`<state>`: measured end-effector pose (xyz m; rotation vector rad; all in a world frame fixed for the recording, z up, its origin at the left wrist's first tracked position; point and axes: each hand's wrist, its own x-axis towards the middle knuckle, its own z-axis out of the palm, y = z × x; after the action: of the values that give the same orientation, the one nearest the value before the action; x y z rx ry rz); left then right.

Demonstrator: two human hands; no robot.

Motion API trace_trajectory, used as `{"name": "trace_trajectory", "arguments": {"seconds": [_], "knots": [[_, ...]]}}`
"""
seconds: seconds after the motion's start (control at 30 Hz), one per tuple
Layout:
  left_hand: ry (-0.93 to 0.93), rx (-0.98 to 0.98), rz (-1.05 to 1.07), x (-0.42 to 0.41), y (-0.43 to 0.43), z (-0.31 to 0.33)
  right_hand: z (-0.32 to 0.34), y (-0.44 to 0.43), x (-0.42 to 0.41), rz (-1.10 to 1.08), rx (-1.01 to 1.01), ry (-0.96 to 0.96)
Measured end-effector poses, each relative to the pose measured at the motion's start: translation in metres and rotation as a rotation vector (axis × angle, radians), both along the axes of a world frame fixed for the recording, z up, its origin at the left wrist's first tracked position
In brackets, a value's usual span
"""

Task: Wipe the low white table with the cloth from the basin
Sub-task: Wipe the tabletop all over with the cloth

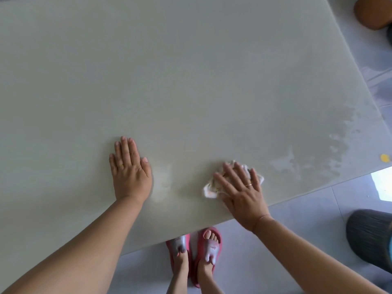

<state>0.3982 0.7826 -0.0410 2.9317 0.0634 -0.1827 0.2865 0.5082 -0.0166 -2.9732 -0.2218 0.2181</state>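
The low white table [169, 71] fills most of the view. My left hand [129, 168] lies flat on it near the front edge, fingers together, holding nothing. My right hand [241, 189] presses flat on a crumpled white cloth [210, 187] near the front right edge, fingers spread over it. The cloth shows at the fingertips and to the left of the hand. Wet patches [318, 153] glisten on the table to the right of the cloth. No basin is in view.
My feet in pink slippers [210, 249] stand on the grey tiled floor below the table's front edge. A dark ribbed object [371, 236] sits at the right edge, a brown round object [371, 11] at the top right. A small yellow spot [384, 158] marks the table's right corner.
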Motion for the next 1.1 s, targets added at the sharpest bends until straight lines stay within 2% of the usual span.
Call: {"name": "trace_trajectory", "arguments": {"seconds": [0.1, 0.13, 0.17, 0.2, 0.3, 0.37, 0.43, 0.5, 0.57, 0.63, 0.67, 0.7, 0.77, 0.83, 0.9, 0.93, 1.0, 1.1], "knots": [[0.016, -0.008, 0.012, 0.001, -0.001, 0.002, 0.002, -0.016, 0.024, -0.648, 0.101, 0.083], [0.021, -0.010, 0.015, 0.001, -0.001, 0.003, 0.001, 0.004, 0.029, -0.796, 0.102, 0.102], [0.022, -0.008, 0.012, 0.001, -0.002, 0.004, 0.002, 0.032, 0.032, -0.829, 0.082, 0.120], [0.019, -0.004, 0.008, 0.001, -0.002, 0.005, 0.001, 0.066, 0.031, -0.742, 0.081, 0.081], [0.014, 0.004, -0.003, 0.001, -0.001, 0.006, -0.001, 0.147, 0.002, -0.171, 0.074, 0.014], [0.013, 0.003, -0.013, 0.001, 0.001, 0.005, -0.003, 0.129, 0.006, 0.102, 0.084, 0.025], [-0.005, 0.002, -0.014, 0.000, 0.002, 0.003, -0.005, 0.075, 0.025, 0.170, 0.017, -0.016], [-0.017, 0.007, -0.007, 0.000, 0.002, 0.000, -0.007, 0.018, 0.049, -0.067, 0.009, -0.030], [-0.023, 0.016, -0.005, -0.001, 0.001, -0.001, -0.005, -0.011, 0.068, -0.437, 0.072, 0.009], [-0.030, 0.021, 0.000, 0.000, 0.001, -0.002, -0.009, 0.018, 0.078, -0.725, 0.081, 0.031], [-0.024, 0.019, 0.004, 0.000, 0.000, -0.002, -0.008, 0.043, 0.077, -0.743, 0.062, 0.041], [-0.012, 0.016, 0.007, 0.000, 0.000, 0.000, -0.009, 0.070, 0.073, -0.639, 0.062, 0.020], [0.012, 0.015, 0.003, 0.001, -0.002, 0.005, -0.010, 0.109, 0.055, -0.223, 0.069, -0.029], [0.017, 0.023, 0.002, 0.002, -0.004, 0.010, -0.009, 0.086, 0.060, 0.170, 0.040, -0.030], [0.005, 0.049, 0.003, 0.003, -0.003, 0.012, -0.009, 0.031, 0.086, 0.307, 0.008, -0.066], [-0.003, 0.062, 0.002, 0.004, -0.004, 0.014, -0.010, 0.002, 0.099, 0.234, 0.007, -0.079], [-0.016, 0.063, -0.005, 0.011, -0.009, 0.018, -0.012, -0.044, 0.127, -0.094, 0.036, -0.050], [-0.056, 0.022, -0.031, 0.035, -0.031, 0.022, -0.013, -0.032, 0.144, -0.624, 0.110, -0.022]]}}
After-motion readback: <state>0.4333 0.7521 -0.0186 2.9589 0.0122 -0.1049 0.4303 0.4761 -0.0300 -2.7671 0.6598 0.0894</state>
